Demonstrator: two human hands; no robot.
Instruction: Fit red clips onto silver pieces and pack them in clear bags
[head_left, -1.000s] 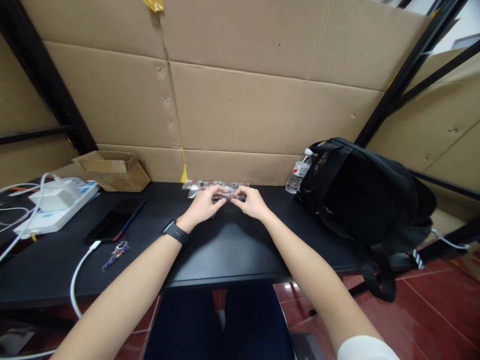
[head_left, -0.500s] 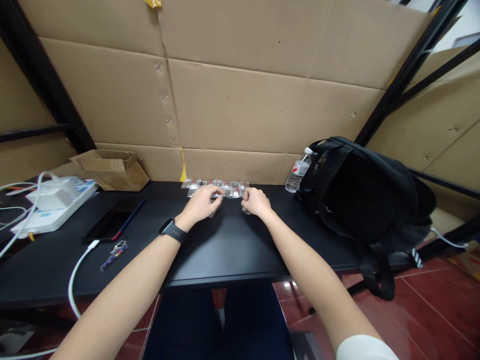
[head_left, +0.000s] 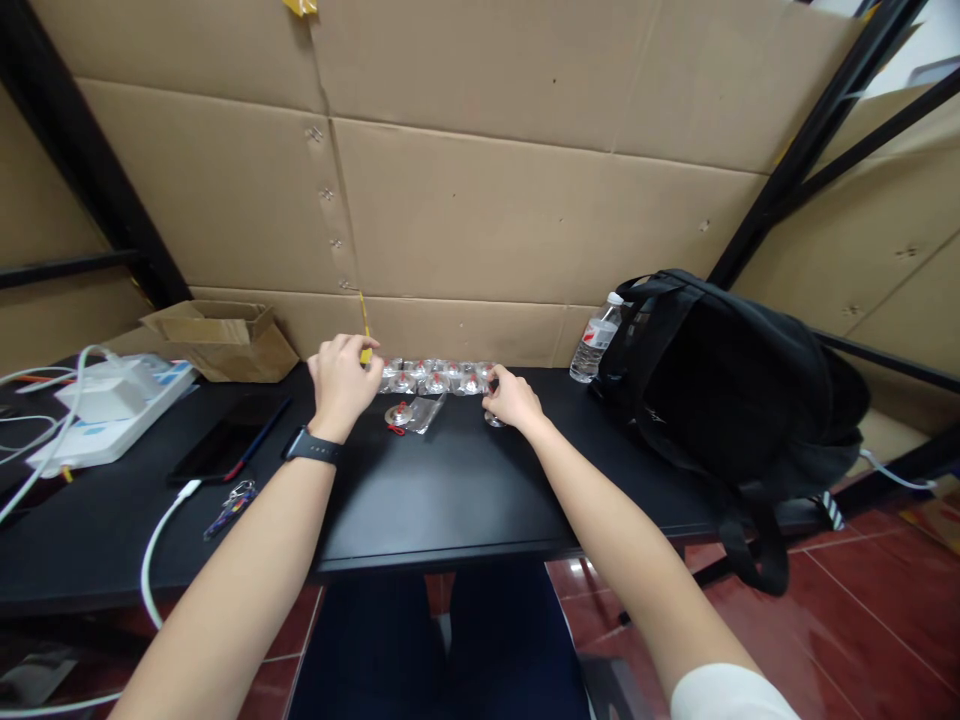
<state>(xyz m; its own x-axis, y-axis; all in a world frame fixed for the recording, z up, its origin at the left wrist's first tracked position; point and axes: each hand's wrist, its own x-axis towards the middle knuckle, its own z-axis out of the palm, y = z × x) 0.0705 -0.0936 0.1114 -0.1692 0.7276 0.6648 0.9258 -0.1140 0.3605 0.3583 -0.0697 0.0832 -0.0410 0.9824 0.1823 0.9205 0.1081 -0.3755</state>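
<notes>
A row of several small clear plastic packets [head_left: 437,379] with red and silver parts lies at the back of the black desk [head_left: 450,490], against the cardboard wall. One opened packet with a round silver piece [head_left: 409,414] lies in front of that row. My left hand [head_left: 340,380] hovers left of the row, fingers loosely curled, holding nothing I can see. My right hand [head_left: 507,398] rests on the desk at the row's right end, its fingers pinched on a small clear piece [head_left: 493,420].
A black backpack [head_left: 739,385] and a water bottle [head_left: 597,341] stand on the right. On the left are a cardboard box [head_left: 225,340], a white power strip [head_left: 97,405] with cables, a dark phone [head_left: 225,440] and a keyring [head_left: 229,505].
My hands were together holding one packet; they have parted. The left hand let go and moved left and up, leaving the opened packet on the desk. The right hand went down to the desk.
</notes>
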